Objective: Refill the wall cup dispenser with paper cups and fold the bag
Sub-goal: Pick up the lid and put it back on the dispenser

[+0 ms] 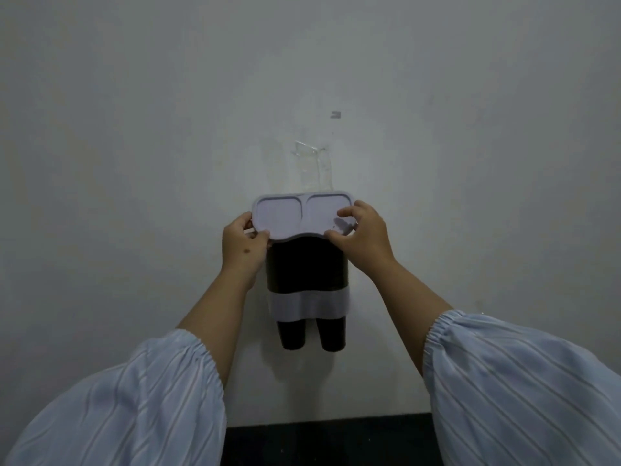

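We have the left hand (242,247) and right hand (361,237) pinching the lid (295,215) atop the wall dispenser (307,280), probably lifting it off; next, raise it clear for cups.

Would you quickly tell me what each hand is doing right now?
Left hand: closed on the left end of the pale lilac plastic dispenser lid.
Right hand: closed on the lid's right end.

A pale wall (134,129) carries the cup dispenser (307,270) and a clear bracket (314,166).
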